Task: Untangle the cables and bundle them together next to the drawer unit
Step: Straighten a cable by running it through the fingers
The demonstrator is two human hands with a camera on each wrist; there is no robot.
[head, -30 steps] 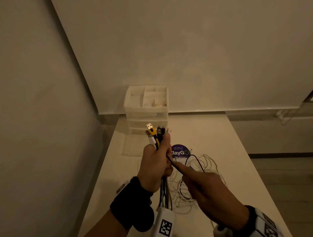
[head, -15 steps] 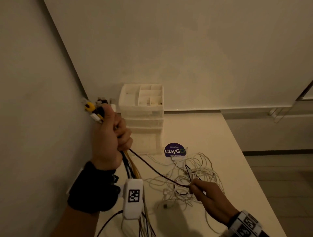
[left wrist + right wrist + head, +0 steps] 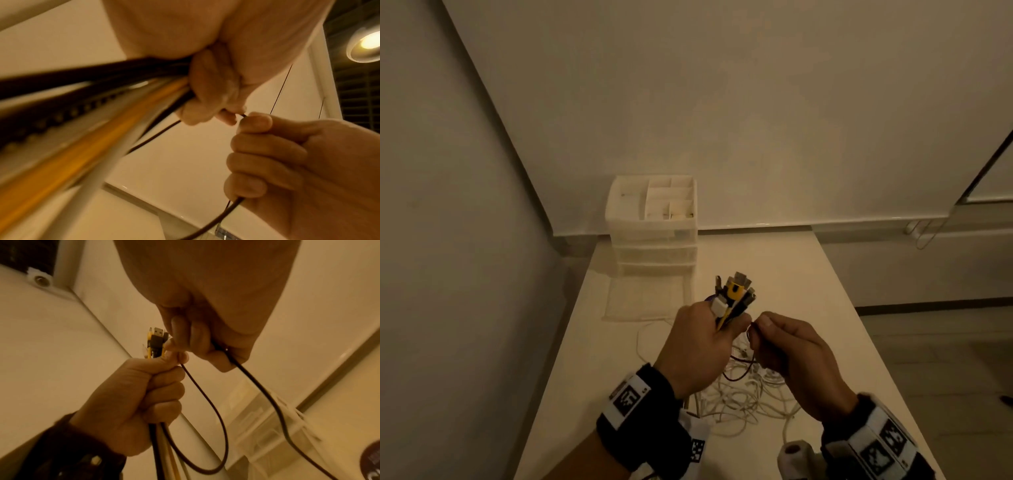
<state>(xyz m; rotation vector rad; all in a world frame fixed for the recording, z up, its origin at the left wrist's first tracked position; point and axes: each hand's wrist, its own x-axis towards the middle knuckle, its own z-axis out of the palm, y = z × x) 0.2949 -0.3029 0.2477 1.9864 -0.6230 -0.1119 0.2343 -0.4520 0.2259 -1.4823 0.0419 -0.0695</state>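
Observation:
My left hand (image 3: 705,339) grips a bunch of cables (image 3: 732,294) by their plug ends, yellow, white and black, plugs pointing up. In the right wrist view the left hand (image 3: 144,395) is a fist round the cables (image 3: 156,342). My right hand (image 3: 787,349) pinches a thin dark cable (image 3: 207,395) right beside the left fingers; the cable loops down between both hands. In the left wrist view the right hand (image 3: 287,155) holds the dark cable (image 3: 156,134). A tangle of white cables (image 3: 743,401) lies on the table beneath the hands. The white drawer unit (image 3: 654,226) stands at the table's far left.
The white table (image 3: 791,274) runs along the left wall into a corner. A translucent pulled-out drawer (image 3: 643,298) lies in front of the drawer unit. The table's right edge drops to the floor (image 3: 945,359).
My left hand has come down from the upper left to the middle with the bunch of cables. My right hand has risen from the tangle to meet it, bringing the dark cable up.

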